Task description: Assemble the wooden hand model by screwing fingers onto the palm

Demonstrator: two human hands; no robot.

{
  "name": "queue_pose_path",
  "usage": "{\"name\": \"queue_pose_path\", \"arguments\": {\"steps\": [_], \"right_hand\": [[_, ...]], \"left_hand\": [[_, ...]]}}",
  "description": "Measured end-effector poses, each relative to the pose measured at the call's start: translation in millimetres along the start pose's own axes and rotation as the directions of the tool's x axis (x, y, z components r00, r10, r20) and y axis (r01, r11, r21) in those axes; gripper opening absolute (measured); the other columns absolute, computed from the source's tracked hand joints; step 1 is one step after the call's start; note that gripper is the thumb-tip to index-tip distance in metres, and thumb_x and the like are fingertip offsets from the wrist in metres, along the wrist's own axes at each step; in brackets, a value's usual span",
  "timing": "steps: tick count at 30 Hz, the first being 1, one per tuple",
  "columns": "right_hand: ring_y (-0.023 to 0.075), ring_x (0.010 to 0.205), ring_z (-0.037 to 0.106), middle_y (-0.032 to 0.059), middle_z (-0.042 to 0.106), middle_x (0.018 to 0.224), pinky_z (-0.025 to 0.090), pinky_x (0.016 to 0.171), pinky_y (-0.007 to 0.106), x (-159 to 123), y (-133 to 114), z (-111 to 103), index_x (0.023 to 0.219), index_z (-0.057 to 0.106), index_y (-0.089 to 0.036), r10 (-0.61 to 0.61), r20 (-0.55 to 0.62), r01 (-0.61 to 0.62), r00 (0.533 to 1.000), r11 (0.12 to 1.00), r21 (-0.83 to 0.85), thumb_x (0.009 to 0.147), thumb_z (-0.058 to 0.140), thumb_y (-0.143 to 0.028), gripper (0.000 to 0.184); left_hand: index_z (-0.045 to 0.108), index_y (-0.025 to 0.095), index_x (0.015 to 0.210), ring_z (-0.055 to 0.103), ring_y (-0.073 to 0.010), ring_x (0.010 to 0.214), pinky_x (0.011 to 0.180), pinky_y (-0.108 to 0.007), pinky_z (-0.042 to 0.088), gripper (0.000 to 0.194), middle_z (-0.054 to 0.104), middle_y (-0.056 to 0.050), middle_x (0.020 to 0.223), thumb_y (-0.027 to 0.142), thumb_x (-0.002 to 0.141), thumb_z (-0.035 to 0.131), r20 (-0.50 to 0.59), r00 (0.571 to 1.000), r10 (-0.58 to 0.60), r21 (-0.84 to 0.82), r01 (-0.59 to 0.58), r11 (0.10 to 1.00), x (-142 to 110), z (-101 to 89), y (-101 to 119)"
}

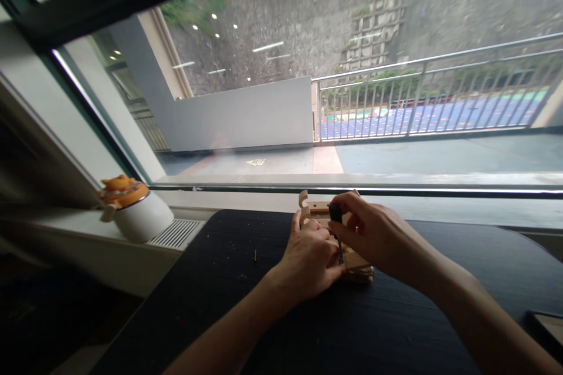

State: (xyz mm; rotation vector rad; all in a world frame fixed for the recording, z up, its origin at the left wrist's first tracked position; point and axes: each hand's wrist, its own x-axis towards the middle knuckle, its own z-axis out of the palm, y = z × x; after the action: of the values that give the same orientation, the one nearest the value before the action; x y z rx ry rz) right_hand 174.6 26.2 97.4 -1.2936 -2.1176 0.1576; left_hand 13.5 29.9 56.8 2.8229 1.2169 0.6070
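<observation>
A small wooden assembly (358, 262) with curved pieces at its far left corner rests on the black table. My left hand (310, 255) is closed over its left side, fingers pressed on the wood. In my right hand (367, 222) is a screwdriver (335, 214) with a dark handle, gripped near the top. Its shaft points down at the wood beside my left fingertips. My hands hide much of the assembly, and where the tip meets it I cannot make out.
A small screw-like piece (255, 255) and scattered crumbs lie on the black table (211, 299). On the sill at left stands a white pot (143, 217) with an orange top. The window (246, 123) rises behind the table. A dark-edged object (548, 328) sits at the right edge.
</observation>
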Motion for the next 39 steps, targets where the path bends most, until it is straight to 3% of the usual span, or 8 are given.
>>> {"name": "queue_pose_path", "arguments": {"steps": [5,12,19,24,30,36,39], "right_hand": [[0.0132,0.056,0.058,-0.0029,0.065,0.068,0.036,0.05,0.022,-0.9,-0.3,-3.5,0.108,0.056,-0.025,-0.027,0.001,0.027,1.0,1.0,0.009,0.084,0.052,-0.028,0.025],[0.0136,0.051,0.053,-0.0029,0.059,0.06,0.031,0.047,0.023,1.8,1.7,-2.6,0.086,0.057,-0.023,0.029,-0.036,-0.033,0.999,0.992,-0.12,0.081,0.055,-0.04,0.018],[0.0142,0.052,0.057,-0.0046,0.062,0.06,0.032,0.049,0.023,-1.1,-1.7,0.0,0.106,0.057,-0.026,-0.012,0.011,0.012,1.0,1.0,-0.025,0.082,0.052,-0.03,0.024],[0.015,0.054,0.057,-0.0025,0.064,0.064,0.032,0.049,0.024,-0.4,-0.8,0.2,0.102,0.059,-0.026,-0.036,0.037,0.038,0.999,0.998,-0.058,0.084,0.05,-0.029,0.02],[0.0149,0.05,0.054,-0.0026,0.061,0.06,0.031,0.048,0.024,4.0,3.1,3.9,0.088,0.057,-0.023,0.028,-0.011,-0.03,1.0,0.989,-0.148,0.083,0.053,-0.038,0.016],[0.0164,0.056,0.059,-0.0037,0.063,0.063,0.034,0.05,0.024,0.3,0.4,2.3,0.101,0.055,-0.027,0.011,0.018,-0.01,1.0,0.997,-0.071,0.084,0.052,-0.033,0.018],[0.0167,0.056,0.059,-0.004,0.064,0.065,0.035,0.051,0.025,-2.0,-0.3,1.5,0.104,0.055,-0.029,-0.011,0.021,0.012,1.0,0.999,-0.052,0.086,0.049,-0.031,0.02]], "left_hand": [[0.065,0.02,0.066,0.052,-0.0243,0.102,0.11,-0.055,0.011,0.021,0.066,-0.003,0.091,0.037,0.077,0.065,0.01,1.0,-0.001,0.01,0.001,1.0,0.4,-0.7,-0.6],[0.065,0.02,0.067,0.052,-0.0243,0.102,0.109,-0.057,0.01,0.019,0.067,-0.003,0.089,0.037,0.075,0.066,0.036,0.999,-0.004,-0.004,0.005,1.0,0.8,-3.3,0.3],[0.068,0.022,0.069,0.053,-0.0245,0.101,0.11,-0.054,0.011,0.019,0.068,-0.003,0.089,0.039,0.077,0.065,-0.005,1.0,-0.013,-0.009,0.013,1.0,0.1,1.3,-0.8],[0.07,0.024,0.078,0.053,-0.0249,0.102,0.11,-0.055,0.011,0.017,0.068,-0.003,0.091,0.041,0.075,0.066,-0.011,1.0,-0.016,-0.032,0.016,0.999,-0.2,4.0,-3.2],[0.067,0.022,0.07,0.052,-0.0247,0.103,0.111,-0.054,0.007,0.017,0.068,-0.001,0.093,0.038,0.074,0.066,0.003,1.0,-0.004,0.01,0.004,1.0,-0.2,3.9,-2.9],[0.069,0.026,0.092,0.052,-0.0255,0.105,0.11,-0.053,0.012,0.022,0.068,-0.003,0.094,0.04,0.075,0.066,-0.032,0.999,-0.009,-0.026,0.008,1.0,0.1,4.4,-2.2],[0.069,0.026,0.092,0.052,-0.0263,0.105,0.109,-0.056,0.011,0.023,0.068,-0.004,0.094,0.04,0.075,0.066,-0.04,0.999,-0.015,-0.039,0.014,0.999,-0.1,6.1,-2.8]]}}
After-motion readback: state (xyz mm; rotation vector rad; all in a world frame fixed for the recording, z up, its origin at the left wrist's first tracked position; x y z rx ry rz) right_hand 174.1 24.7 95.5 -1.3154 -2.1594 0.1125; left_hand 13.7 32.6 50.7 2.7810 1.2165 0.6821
